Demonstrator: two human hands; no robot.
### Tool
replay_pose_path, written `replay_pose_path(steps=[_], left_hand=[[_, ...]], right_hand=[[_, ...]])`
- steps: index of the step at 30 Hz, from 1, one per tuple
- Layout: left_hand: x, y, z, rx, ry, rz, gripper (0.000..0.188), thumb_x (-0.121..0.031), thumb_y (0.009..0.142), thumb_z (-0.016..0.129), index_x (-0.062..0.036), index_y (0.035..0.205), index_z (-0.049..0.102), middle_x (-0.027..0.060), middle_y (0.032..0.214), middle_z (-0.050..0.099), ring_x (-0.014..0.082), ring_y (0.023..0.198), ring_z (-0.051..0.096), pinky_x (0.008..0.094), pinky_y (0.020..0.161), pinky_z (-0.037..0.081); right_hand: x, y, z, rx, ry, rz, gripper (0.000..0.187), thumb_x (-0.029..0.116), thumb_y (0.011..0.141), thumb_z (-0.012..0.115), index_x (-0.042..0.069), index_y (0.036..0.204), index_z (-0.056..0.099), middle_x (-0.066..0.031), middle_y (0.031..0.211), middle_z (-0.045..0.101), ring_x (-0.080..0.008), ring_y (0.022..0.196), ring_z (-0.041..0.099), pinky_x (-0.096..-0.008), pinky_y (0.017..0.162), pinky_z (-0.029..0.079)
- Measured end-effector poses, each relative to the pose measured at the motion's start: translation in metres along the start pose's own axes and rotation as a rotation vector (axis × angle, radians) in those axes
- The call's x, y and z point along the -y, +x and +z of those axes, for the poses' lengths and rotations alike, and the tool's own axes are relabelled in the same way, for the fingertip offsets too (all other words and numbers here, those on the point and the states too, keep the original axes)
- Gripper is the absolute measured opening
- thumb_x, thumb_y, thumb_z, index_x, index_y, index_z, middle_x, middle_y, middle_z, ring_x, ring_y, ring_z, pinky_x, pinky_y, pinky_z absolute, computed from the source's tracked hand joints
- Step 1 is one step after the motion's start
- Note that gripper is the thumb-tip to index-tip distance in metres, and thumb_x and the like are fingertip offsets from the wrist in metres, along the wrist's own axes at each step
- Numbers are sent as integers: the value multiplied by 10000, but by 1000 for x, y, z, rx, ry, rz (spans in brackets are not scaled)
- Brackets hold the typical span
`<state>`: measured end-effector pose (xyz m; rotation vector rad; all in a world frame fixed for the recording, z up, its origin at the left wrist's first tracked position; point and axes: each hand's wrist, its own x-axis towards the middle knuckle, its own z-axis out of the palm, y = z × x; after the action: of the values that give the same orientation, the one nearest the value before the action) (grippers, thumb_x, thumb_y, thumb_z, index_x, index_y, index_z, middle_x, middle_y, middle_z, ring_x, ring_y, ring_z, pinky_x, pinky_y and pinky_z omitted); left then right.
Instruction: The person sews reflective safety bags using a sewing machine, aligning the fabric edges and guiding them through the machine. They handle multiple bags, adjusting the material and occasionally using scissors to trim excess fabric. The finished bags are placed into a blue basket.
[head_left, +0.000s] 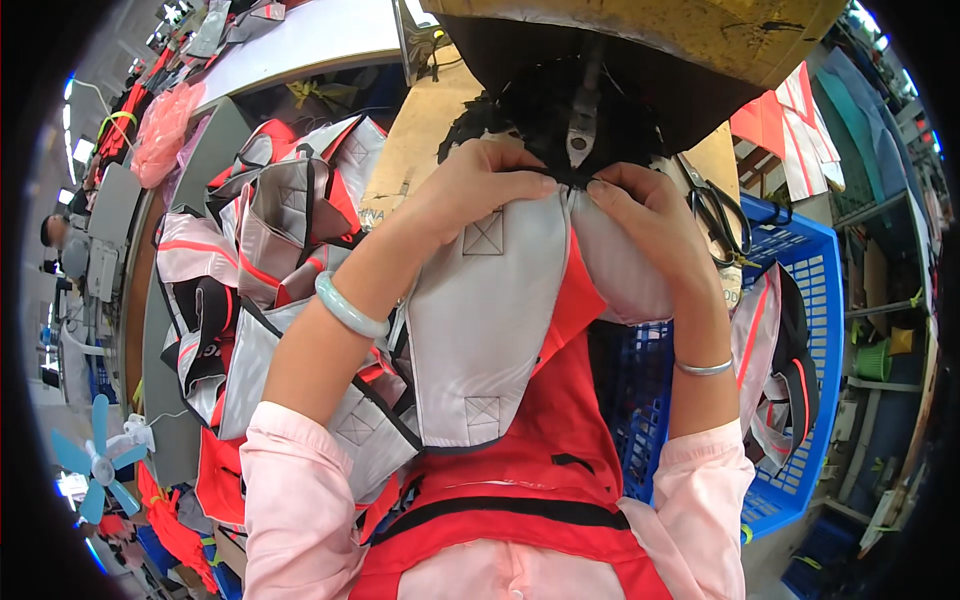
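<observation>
A light grey fabric piece [490, 320] with stitched crossed squares and a red side hangs over my lap. My left hand [485, 190] is closed on its upper edge, fingertips pinching the dark trim. Close beside it, my right hand [645, 215] pinches the same edge where another grey panel [630, 270] folds away. Just above my fingertips a metal machine part [582, 130] with a round hole points down, with black material bunched around it. Whatever lies under my fingertips is partly hidden. Black-handled scissors [715, 220] lie on the worktop right of my right hand.
Over the worktop looms a large yellow machine body [680, 35]. Piled at the left are several grey, red and black sewn pieces [290, 210]. A blue plastic basket [800, 400] stands at the right with similar pieces. A small blue fan [100, 465] is at the far left.
</observation>
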<state>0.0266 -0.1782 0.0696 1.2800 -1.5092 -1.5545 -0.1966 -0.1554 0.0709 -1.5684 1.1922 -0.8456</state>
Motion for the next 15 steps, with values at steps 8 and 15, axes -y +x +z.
replay_pose_path(steps=[8,15], left_hand=[[-5,-1,2,12,-138,2,302,-151,805,745,6,1050,665,28,906,681,74,781,629,207,723,495],[-14,-2,5,-53,-157,-21,345,-147,800,749,2,1096,653,44,934,691,90,809,650,210,746,506]], right_hand=[[0,0,0,-74,72,4,300,257,881,607,-29,966,640,-18,791,615,-69,740,524,-240,670,443],[0,5,-4,-97,98,-59,264,224,879,620,-27,957,646,10,783,604,-48,732,509,-220,647,425]])
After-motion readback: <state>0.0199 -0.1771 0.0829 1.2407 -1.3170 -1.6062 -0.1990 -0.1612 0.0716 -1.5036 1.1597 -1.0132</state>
